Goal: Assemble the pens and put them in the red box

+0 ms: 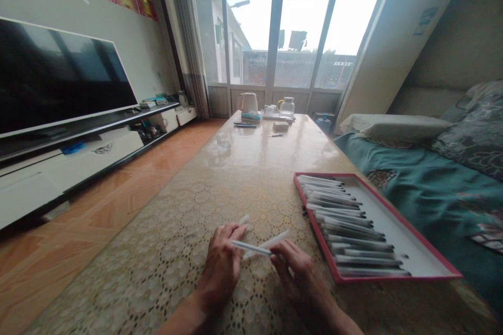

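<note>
Over the patterned table cover, a slim whitish pen (251,247) spans the gap between both hands. My right hand (294,267) is closed, pinching the dark-tipped right end of this pen between thumb and fingers. At its other end is my left hand (223,259), fingers curled and closed about it. A second translucent white stick (278,239) crosses behind the pen, slanting up to the right; whether a hand touches it cannot be told. Past the left fingertips pokes a short white piece (244,218), its lower part hidden. To the right, a red-rimmed box (319,243) holds several pens (349,225) in a row.
The long table (157,251) runs toward the windows. A drinking glass (223,140) stands on its left side; a kettle (247,102), a glass jug (287,105) and a small box (280,126) are at the far end. A bed or sofa (424,167) borders the right side.
</note>
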`<action>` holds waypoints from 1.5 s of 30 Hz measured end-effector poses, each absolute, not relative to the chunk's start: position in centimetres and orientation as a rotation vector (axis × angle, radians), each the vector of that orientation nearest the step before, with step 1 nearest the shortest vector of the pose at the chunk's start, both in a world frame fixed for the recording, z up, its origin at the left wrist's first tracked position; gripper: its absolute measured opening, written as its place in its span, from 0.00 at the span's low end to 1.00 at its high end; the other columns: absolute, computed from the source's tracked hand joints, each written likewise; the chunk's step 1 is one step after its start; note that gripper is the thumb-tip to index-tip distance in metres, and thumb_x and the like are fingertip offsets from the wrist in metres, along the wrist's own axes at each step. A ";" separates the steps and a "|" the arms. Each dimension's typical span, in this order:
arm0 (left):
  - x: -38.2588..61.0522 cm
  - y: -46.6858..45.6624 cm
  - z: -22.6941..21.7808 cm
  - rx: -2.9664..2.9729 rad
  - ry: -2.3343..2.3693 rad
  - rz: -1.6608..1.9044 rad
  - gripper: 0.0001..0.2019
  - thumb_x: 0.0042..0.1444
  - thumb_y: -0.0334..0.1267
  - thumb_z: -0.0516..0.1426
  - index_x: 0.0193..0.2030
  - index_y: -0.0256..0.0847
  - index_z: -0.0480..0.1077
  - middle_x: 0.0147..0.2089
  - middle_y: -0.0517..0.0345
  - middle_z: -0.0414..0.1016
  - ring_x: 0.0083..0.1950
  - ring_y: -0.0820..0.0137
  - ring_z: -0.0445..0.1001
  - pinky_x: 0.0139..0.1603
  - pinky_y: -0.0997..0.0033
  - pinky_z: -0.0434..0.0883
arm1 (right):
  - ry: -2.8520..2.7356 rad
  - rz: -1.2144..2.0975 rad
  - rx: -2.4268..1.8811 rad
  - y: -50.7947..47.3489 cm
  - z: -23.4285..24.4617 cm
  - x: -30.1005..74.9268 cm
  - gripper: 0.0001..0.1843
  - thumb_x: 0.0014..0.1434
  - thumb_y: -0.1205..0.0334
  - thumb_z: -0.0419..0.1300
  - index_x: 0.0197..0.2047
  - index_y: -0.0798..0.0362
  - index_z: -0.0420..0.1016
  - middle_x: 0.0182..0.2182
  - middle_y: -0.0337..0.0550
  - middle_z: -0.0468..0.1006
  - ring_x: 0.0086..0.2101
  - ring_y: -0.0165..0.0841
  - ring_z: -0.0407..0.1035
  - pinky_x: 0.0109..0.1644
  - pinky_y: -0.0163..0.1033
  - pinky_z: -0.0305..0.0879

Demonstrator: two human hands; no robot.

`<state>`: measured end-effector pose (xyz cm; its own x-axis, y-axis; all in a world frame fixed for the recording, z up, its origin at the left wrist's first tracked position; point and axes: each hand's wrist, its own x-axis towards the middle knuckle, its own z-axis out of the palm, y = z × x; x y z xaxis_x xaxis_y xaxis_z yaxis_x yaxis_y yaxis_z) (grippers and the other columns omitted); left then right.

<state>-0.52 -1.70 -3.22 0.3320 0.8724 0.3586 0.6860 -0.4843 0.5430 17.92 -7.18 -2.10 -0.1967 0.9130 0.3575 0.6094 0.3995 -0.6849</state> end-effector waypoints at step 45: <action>-1.7 -1.7 -0.9 1.206 1.031 0.893 0.09 0.47 0.39 0.62 0.33 0.36 0.73 0.21 0.63 0.68 0.24 0.76 0.62 0.26 0.76 0.59 | -1.970 0.224 -1.421 -6.5 -2.2 21.0 0.11 0.65 0.63 0.47 0.43 0.46 0.70 0.34 0.41 0.74 0.35 0.33 0.68 0.38 0.36 0.62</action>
